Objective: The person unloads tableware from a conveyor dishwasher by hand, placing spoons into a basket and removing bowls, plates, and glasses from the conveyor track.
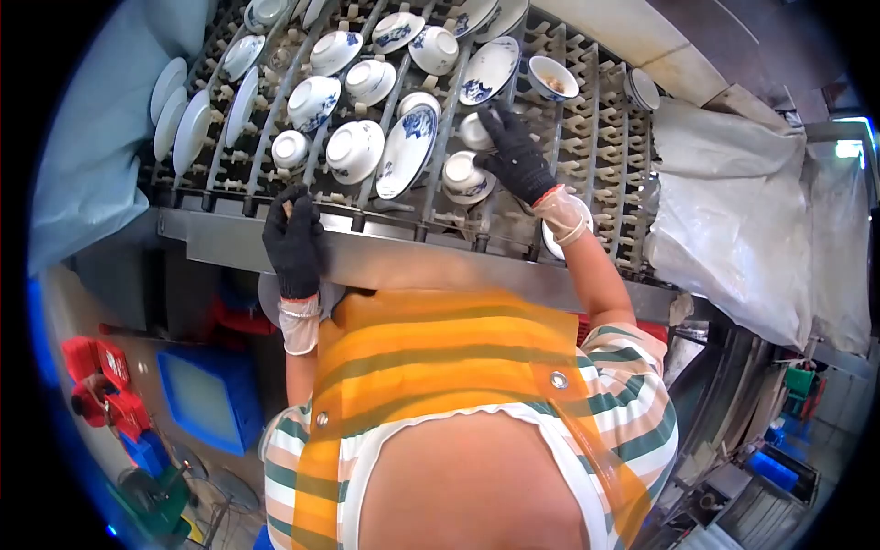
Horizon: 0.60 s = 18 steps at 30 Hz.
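My right hand (518,158), in a black glove with a clear plastic cuff, reaches over the conveyor rack. Its thumb and fingers span a small white bowl (475,134), partly hidden by them. Just below stands an upside-down blue-and-white bowl (466,178). My left hand (293,240), also black-gloved, is at the rack's front edge with its fingers curled. A small tan patch shows at its fingertips; I cannot tell what it is. Nearest to it are a small overturned bowl (291,148) and a larger overturned bowl (355,151). A patterned oval dish (407,152) leans between the hands.
The pegged conveyor rack (577,174) carries several more bowls and plates. White plates (192,131) stand on edge at the left. A bowl with food scraps (553,79) sits at the upper right. Plastic sheets (733,202) hang at both sides. A blue crate (209,396) stands lower left.
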Tool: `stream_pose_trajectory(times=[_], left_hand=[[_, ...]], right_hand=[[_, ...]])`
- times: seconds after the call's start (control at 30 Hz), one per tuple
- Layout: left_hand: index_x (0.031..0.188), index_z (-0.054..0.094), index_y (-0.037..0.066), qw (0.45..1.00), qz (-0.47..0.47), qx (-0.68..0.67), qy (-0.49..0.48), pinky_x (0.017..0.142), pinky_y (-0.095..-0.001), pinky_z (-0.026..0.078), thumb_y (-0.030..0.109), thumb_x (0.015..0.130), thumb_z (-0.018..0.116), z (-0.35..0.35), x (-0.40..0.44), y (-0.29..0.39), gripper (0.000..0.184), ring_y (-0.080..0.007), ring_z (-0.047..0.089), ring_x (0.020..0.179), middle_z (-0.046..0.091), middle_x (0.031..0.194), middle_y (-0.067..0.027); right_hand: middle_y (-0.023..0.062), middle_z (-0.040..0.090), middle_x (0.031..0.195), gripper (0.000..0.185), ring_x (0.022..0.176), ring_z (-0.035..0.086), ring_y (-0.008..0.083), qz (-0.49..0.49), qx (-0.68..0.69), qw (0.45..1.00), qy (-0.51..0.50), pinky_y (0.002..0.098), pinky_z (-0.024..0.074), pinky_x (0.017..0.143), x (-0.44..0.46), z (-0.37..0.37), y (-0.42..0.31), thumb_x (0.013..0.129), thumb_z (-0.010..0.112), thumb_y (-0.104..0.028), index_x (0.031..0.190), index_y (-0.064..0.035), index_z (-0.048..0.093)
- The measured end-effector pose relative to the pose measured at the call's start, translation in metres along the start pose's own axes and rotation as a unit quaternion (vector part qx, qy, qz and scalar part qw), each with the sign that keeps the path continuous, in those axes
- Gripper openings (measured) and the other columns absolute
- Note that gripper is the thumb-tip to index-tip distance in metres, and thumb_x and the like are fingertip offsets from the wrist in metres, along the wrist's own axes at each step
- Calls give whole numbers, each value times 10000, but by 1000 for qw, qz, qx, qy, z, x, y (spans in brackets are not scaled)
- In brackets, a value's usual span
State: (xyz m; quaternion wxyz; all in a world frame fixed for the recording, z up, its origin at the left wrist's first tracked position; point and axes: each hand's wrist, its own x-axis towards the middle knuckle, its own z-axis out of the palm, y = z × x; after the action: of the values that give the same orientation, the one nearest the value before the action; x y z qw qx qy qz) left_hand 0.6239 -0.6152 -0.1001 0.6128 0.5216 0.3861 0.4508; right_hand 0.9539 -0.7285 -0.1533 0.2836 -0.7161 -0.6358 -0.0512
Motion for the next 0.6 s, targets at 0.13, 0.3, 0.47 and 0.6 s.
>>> stream_pose_trajectory(times=[0.13, 0.3, 0.47, 0.6], left_hand=[[1064, 610, 34, 997, -4, 44, 62, 506, -171, 352, 100, 901, 600, -13, -6, -8, 176, -20, 434, 581, 509, 694, 54], [1048, 608, 26, 995, 18, 76, 57, 494, -183, 358, 67, 889, 604, -17, -18, -20, 165, -19, 434, 574, 531, 727, 44], [1037, 606, 8, 979, 103, 172, 45, 643, -225, 445, 38, 863, 604, -43, -20, -58, 176, -88, 531, 704, 594, 876, -20], [1017, 615, 6, 975, 101, 195, 34, 783, -266, 457, 6, 828, 620, -35, -33, -55, 189, -144, 571, 859, 616, 939, -62]], right_hand=[[214, 532, 1258, 507, 1088, 554, 350, 25, -120, 992, 36, 400, 450, 924, 8, 40, 91, 727, 699, -141, 1210, -56, 572], [196, 650, 1020, 370, 936, 627, 324, 56, -220, 962, 149, 353, 492, 832, 38, 6, 123, 707, 699, -131, 1068, -57, 664], [91, 697, 919, 380, 790, 617, 135, 301, 252, 910, 135, 297, 493, 728, 60, -27, 139, 801, 726, -241, 1073, 15, 659], [43, 678, 878, 301, 762, 591, 109, 362, 261, 892, 71, 273, 480, 680, 41, -50, 157, 882, 641, -232, 1066, 6, 651]])
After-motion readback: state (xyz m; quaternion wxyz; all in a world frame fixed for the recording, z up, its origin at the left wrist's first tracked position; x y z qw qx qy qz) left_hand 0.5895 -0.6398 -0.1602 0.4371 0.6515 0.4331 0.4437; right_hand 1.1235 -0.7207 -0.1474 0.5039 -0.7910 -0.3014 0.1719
